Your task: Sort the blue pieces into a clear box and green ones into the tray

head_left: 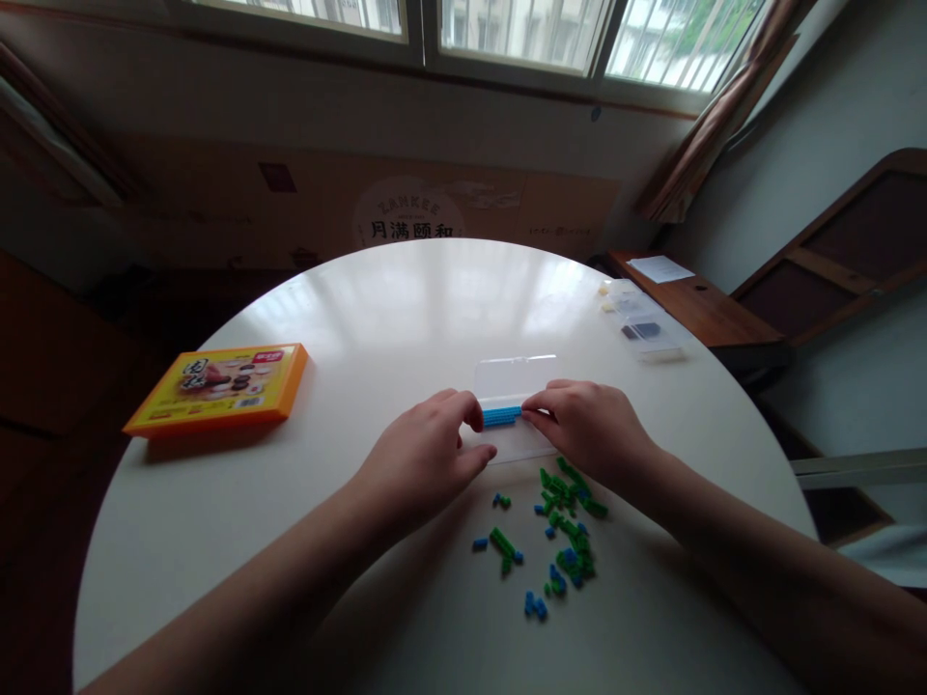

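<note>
Rows of small blue building bricks [501, 416] lie inside a clear plastic case [516, 375] whose lid stands raised at the back. My left hand [431, 444] is at the left end of the rows, its curled fingertips against the bricks and its thumb apart over the case's front. At the other end, my right hand [590, 425] pinches with thumb and forefinger at the blue bricks; its fingertips partly hide what they grip. Closer to me, loose green bricks [572, 550] are scattered with small blue bricks [535, 605] among them.
An orange and yellow board-game box [224, 386] lies on the left of the round white table [348, 319]. Clear plastic containers [641, 323] with dark and pale pieces sit near the right edge. Beyond them is a wooden desk [724, 314] bearing a white paper [660, 268].
</note>
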Demonstrator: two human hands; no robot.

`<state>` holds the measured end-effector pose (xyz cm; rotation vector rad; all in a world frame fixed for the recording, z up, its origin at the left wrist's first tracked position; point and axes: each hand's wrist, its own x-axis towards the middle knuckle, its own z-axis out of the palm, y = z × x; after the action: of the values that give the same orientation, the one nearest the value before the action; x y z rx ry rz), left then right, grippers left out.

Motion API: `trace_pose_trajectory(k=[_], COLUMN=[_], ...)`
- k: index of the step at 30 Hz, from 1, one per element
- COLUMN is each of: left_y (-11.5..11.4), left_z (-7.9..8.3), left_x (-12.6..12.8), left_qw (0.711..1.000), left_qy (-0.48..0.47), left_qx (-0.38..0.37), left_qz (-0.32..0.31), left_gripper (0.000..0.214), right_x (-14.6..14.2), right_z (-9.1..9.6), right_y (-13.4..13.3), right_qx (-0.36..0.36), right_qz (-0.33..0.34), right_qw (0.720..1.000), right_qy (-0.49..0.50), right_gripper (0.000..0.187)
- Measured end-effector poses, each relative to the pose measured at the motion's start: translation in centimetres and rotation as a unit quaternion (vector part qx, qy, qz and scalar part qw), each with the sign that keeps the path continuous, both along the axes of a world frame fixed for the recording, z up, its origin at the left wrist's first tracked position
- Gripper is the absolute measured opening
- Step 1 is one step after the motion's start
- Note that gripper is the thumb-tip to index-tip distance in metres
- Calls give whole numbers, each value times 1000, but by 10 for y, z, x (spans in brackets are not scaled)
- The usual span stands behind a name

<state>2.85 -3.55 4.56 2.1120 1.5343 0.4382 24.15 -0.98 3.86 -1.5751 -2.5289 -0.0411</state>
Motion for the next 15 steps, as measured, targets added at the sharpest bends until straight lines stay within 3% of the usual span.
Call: trace_pose_trajectory(k=[15], left_y=[0], left_z=[2], left_x=[1], left_qw=[1000], left_qy=[-1], left_qx=[-9], left_qz=[-1], left_gripper=[19], right_x=[1], right_z=[1], right_y=[-1], right_qx=[-5], right_qz=[10], right_qw=[1000], right_qy=[8], right_gripper=[23])
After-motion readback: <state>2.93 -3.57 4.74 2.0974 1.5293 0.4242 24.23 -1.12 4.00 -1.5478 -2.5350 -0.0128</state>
